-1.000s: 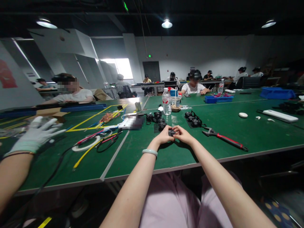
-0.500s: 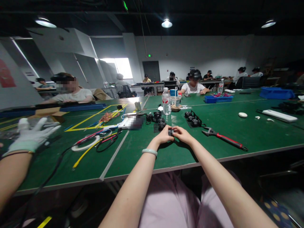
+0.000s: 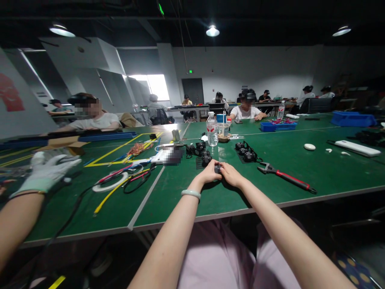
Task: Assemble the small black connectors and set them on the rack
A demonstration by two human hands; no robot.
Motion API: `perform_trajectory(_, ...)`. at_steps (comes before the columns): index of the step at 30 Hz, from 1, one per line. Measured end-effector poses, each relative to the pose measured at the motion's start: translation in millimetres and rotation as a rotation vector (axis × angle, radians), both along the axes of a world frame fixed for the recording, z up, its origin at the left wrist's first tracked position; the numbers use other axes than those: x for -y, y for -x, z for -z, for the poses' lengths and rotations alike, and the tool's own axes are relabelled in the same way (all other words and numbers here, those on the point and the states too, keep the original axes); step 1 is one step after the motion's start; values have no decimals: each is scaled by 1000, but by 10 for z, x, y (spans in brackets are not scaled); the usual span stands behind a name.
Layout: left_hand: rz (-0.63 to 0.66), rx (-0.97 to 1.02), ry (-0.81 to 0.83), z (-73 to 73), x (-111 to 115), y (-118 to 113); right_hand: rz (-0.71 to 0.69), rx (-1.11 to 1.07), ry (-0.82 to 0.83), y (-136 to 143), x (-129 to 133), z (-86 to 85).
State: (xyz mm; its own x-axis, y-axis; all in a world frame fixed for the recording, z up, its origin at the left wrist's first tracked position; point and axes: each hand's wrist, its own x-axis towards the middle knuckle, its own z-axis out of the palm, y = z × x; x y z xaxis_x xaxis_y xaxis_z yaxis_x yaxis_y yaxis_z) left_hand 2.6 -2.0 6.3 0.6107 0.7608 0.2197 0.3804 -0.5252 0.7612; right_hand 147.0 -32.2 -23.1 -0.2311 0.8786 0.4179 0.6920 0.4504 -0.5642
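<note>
Close to the table's front edge, my left hand (image 3: 209, 172) is closed around a small black part (image 3: 217, 169). From the other side my right hand (image 3: 231, 175) presses its fingers against the same part, which is mostly covered by both hands. Just beyond my left hand lies a black plastic assembly (image 3: 205, 159), with another black piece (image 3: 199, 148) behind it. A similar black assembly (image 3: 247, 152) rests farther right. To the right of my hands is an adjustable wrench (image 3: 288, 179) with a red and black handle.
A water bottle (image 3: 212, 130) and a cup (image 3: 223, 129) stand ahead. At left, a co-worker's gloved hand (image 3: 45, 170) is over the table near cables (image 3: 112, 192) and a white ring (image 3: 110, 182). A white power bank-like block (image 3: 357, 148) and blue bins (image 3: 353, 119) are at right.
My right hand's fingers have flattened and closed in over the small black part. My left hand keeps its grip. The co-worker's gloved hand has shifted slightly, and the whole view has moved a little.
</note>
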Motion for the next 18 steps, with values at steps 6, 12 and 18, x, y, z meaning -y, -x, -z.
perform_trajectory(6, -9, -7, 8, -11, 10, -2, 62, 97, 13, 26, 15, -8)
perform_trajectory(12, -27, -14, -7, -22, 19, -12, 96, 146, 2, 39, 10, -9)
perform_trajectory(18, -22, -9, 6, -30, 29, -10, 106, 150, 10, 45, 3, -3)
